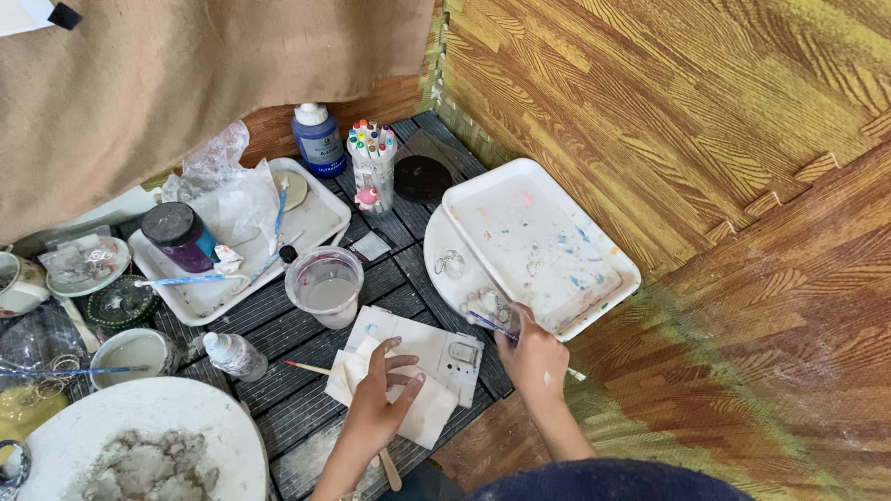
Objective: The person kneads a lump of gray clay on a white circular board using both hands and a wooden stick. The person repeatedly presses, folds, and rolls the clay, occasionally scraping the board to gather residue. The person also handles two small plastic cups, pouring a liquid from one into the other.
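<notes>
Paintbrush [490,324] pinched in my right hand [532,357], tip at white tray [594,311].
Left hand [376,405], fingers loosely spread, flat on paper towel [422,408], pinning it; holds nothing.

Bare forearms, dark blue garment below

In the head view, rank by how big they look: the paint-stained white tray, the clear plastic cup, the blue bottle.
1. Paint-stained white rectangular tray
2. Clear plastic cup of cloudy water
3. Blue bottle with white cap, though it sits farther off, so unsure.
</notes>
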